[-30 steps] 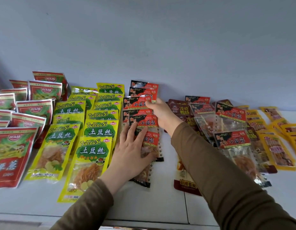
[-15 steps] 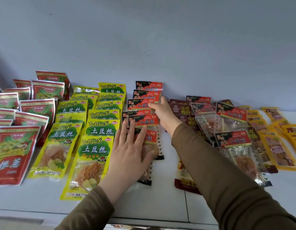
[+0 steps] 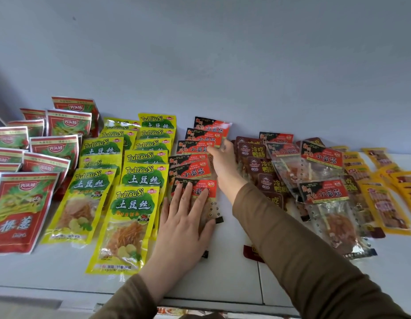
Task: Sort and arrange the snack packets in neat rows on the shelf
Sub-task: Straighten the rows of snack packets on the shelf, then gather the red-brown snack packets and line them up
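Black-red packets point(image 3: 195, 169) under both hands

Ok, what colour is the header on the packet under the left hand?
Black and red, seen in the head view: the left hand presses flat on that front packet.

Soft, even daylight fills the scene, moderately bright, with no harsh shadows. The wall point(image 3: 223, 54) darkens toward the upper left corner. Glossy packets point(image 3: 68, 125) at left show pale glare. Wide-angle distortion bends the edges. The right hand point(image 3: 223, 162) and the far yellow packets point(image 3: 388, 203) at right look slightly blurred.
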`<state>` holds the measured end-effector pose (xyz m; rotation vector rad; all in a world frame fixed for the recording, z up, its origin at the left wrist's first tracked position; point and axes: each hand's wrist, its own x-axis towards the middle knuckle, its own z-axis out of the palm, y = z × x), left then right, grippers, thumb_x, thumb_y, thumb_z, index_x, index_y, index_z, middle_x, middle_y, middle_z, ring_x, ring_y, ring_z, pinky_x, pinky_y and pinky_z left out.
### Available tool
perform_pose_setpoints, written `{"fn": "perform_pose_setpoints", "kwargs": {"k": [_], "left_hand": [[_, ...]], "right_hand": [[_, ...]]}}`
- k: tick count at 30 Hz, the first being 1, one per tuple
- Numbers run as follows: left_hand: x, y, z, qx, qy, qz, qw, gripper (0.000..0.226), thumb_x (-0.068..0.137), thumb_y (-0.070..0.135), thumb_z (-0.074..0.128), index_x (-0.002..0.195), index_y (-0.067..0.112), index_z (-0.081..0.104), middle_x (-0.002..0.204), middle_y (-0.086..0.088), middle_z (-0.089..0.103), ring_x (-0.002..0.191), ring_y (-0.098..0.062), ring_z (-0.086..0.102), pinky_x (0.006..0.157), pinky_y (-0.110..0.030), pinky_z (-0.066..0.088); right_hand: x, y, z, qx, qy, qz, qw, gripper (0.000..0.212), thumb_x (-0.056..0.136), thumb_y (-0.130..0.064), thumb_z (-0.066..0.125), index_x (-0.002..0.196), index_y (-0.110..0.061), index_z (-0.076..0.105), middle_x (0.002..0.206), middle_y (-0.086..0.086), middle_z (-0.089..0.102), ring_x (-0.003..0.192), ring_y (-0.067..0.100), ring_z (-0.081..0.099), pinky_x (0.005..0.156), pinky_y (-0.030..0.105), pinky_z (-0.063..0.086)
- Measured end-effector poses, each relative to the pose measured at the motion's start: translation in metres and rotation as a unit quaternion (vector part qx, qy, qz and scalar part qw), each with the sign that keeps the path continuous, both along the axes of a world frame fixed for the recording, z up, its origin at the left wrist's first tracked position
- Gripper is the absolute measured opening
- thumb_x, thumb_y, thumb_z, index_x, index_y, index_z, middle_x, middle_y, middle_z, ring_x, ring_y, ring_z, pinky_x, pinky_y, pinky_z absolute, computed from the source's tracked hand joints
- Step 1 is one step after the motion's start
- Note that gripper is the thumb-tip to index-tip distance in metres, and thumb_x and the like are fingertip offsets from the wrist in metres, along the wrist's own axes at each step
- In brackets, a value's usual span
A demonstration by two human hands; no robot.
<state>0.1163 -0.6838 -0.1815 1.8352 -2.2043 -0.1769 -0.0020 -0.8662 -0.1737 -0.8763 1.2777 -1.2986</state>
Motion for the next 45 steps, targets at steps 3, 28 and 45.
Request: {"fn": "perform_pose_setpoints", "kwargs": {"k": [3,28,45], "left_hand": [[0.003,-0.001,0.003,0.008,-0.034,-0.012,0.999,0.074,0.092,0.064,0.016,0.162,0.041,0.012,0.173,0.001,0.004,0.159,-0.021,-0.011,0.122,-0.041,-0.013],[0.030,0.020,-0.003,-0.052,0.022,-0.036,0.998,0.064,0.106,0.056,0.025,0.162,0.026,0.025,0.171,-0.002,0.011,0.159,-0.014,-0.004,0.126,-0.028,-0.007],[0.035,0.016,0.000,-0.039,0.004,0.001,0.999,0.066,0.101,0.062,0.008,0.163,0.037,0.006,0.171,-0.001,-0.003,0.157,-0.014,-0.016,0.126,-0.031,-0.011]], "right_hand": [[-0.005,-0.005,0.005,0.008,-0.017,0.026,0.999,0.039,0.099,-0.022,0.063,0.135,-0.020,0.049,0.120,0.000,0.067,0.106,0.016,0.068,0.088,0.040,0.057],[-0.012,0.081,0.029,0.009,0.107,0.087,0.990,0.056,0.107,-0.033,0.047,0.157,-0.022,0.027,0.160,-0.001,0.033,0.129,0.004,0.042,0.095,0.022,0.040],[0.004,0.148,0.012,0.002,0.016,0.091,0.996,0.046,0.109,-0.020,0.044,0.151,-0.037,0.038,0.128,-0.034,0.054,0.119,-0.019,0.050,0.098,0.016,0.045]]}}
